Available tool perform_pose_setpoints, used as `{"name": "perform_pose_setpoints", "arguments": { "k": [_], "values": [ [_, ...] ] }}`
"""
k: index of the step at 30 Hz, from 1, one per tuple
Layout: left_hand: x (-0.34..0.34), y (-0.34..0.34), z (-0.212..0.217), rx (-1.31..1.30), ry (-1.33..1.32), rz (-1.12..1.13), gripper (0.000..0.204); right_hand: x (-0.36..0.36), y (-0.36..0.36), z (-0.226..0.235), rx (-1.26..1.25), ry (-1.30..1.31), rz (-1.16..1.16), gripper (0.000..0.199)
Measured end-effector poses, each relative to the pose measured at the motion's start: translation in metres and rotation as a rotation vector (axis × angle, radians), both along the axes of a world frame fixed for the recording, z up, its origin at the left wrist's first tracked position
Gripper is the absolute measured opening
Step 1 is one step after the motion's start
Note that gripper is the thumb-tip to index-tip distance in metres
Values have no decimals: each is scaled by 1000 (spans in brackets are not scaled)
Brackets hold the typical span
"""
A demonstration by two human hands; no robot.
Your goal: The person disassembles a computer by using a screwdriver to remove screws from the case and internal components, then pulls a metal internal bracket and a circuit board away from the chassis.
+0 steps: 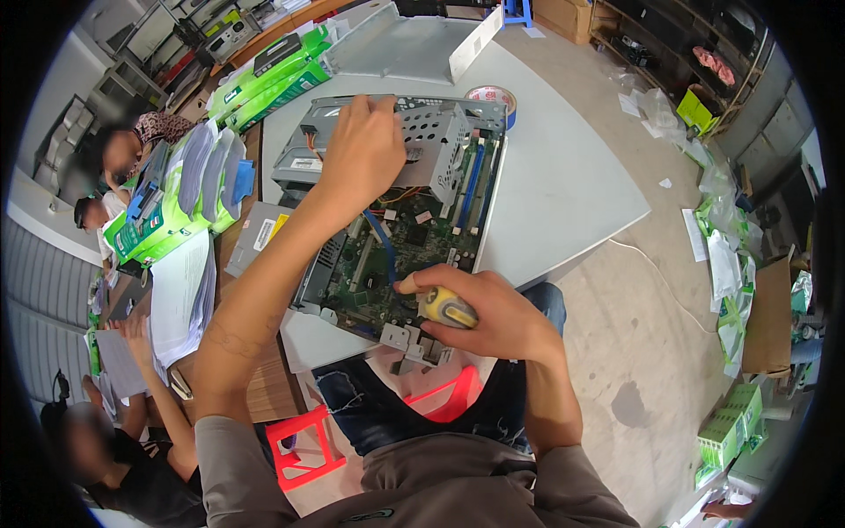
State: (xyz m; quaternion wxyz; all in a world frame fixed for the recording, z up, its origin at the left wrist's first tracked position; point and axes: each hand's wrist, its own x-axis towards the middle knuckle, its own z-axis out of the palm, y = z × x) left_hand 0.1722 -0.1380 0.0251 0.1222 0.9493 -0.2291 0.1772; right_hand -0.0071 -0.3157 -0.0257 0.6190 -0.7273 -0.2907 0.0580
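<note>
An opened desktop computer case (497,150) lies on the grey table, its green motherboard (414,233) exposed. My left hand (365,145) reaches over the perforated metal drive cage (440,132), fingers curled down on its far edge. Closer to me, my right hand (493,312) is wrapped round the yellow and grey handle of a screwdriver (447,308). Its shaft and tip are hidden from this view. A flat blue cable (383,238) runs across the board towards my right fingertips. By the near edge of the case is a metal bracket (409,343).
A removed metal cover (396,44) lies at the table's far end, near a tape roll (493,95). Green packs and paper stacks (207,167) fill the left side. Other people sit at left. A red stool (304,449) stands below; a white cable (664,277) crosses the floor.
</note>
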Motion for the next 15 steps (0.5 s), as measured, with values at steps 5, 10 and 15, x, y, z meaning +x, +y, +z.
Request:
{"name": "perform_pose_setpoints", "arguments": {
  "k": [5,10,15],
  "values": [
    [-1,-24,-5,-86,209,-148,72,0,-2,-5,28,-4,-26,48],
    [6,-28,-11,-99,301,-187,84,1,-3,1,27,70,17,47],
    [4,-39,-2,-55,298,-134,74,0,-2,-6,47,51,1,46]
  ]
}}
